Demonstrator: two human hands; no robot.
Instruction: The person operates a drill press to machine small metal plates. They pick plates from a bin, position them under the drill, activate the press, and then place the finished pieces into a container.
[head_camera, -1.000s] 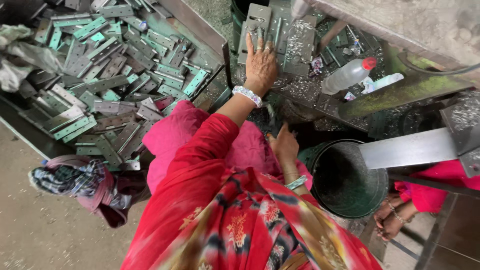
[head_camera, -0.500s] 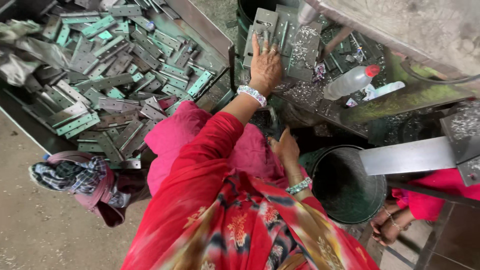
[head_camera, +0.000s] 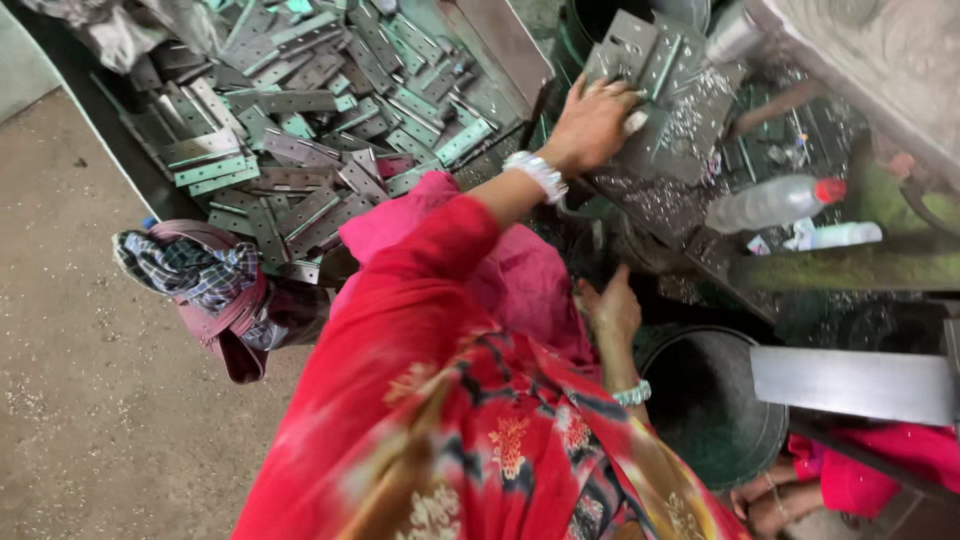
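From the head camera, looking down over a red patterned sleeve: the left hand (head_camera: 592, 122) is stretched out to a stack of grey punched metal plates (head_camera: 640, 55) on the cluttered tabletop (head_camera: 800, 275). The palm lies on the top plate and the fingers (head_camera: 612, 88) are spread and curled over its near edge, gripping it rather than lifting it. The right hand (head_camera: 612, 312) hangs lower, close to the body and above a dark bucket (head_camera: 712, 420). Its fingers are loosely half-open, and I see nothing in them.

To me this looks like the taking-hold stage, with the plate still flat on its stack. Lifting it would call for a firm pinch at the edge, since bright metal shavings (head_camera: 690, 110) lie all around and a plastic bottle (head_camera: 772, 203) sits just beside.

Off to the left a tray holds a heap of grey-green hinge plates (head_camera: 300, 150), with a checked cloth (head_camera: 190, 272) on the floor near it. A co-worker's hand (head_camera: 765, 500) in a pink sleeve shows at the lower right, well apart
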